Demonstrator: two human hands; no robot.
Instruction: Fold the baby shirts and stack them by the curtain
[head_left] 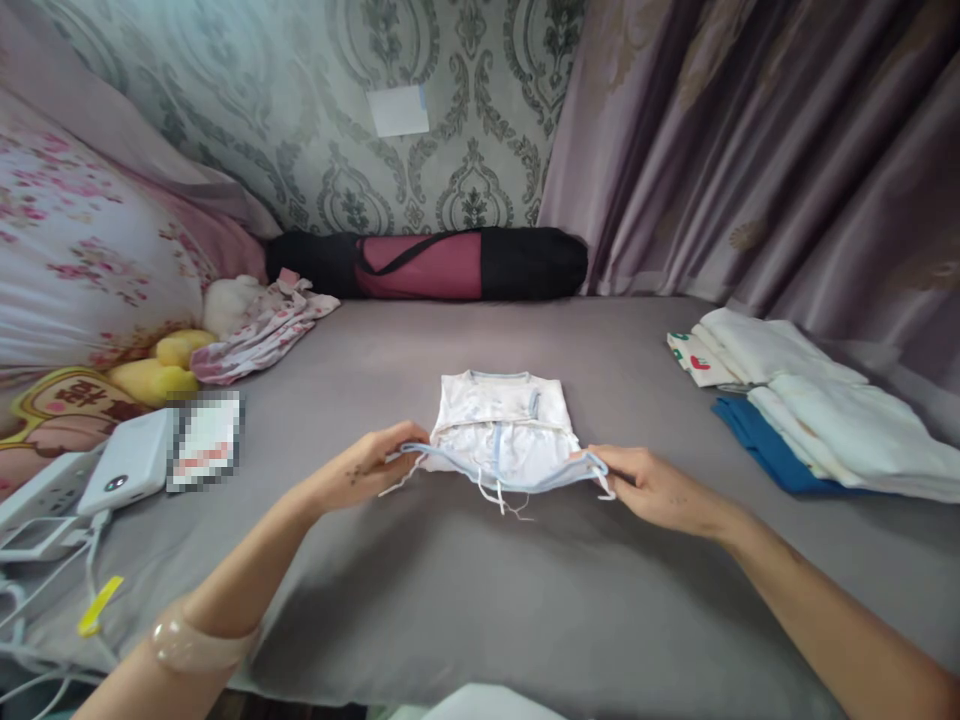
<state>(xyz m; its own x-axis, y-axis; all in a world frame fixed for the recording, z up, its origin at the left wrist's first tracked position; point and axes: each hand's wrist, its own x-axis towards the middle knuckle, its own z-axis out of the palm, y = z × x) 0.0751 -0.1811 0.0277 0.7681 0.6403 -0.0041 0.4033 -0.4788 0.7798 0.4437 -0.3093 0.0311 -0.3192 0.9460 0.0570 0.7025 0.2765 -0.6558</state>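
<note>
A small white baby garment (501, 420) with light blue trim and thin ties lies on the grey bed sheet (480, 590) in the middle. My left hand (367, 468) pinches its near left corner. My right hand (651, 485) pinches its near right corner. Between the two hands the near edge is lifted a little off the sheet, with the ties hanging down. The far half of the garment rests flat.
Folded white and blue clothes (810, 400) are stacked at the right. A black and pink roll bag (427, 263) lies along the wall. At the left are a floral pillow (82, 250), a crumpled garment (259, 335), yellow plush toys (161, 370), a white power bank (127, 460) and cables.
</note>
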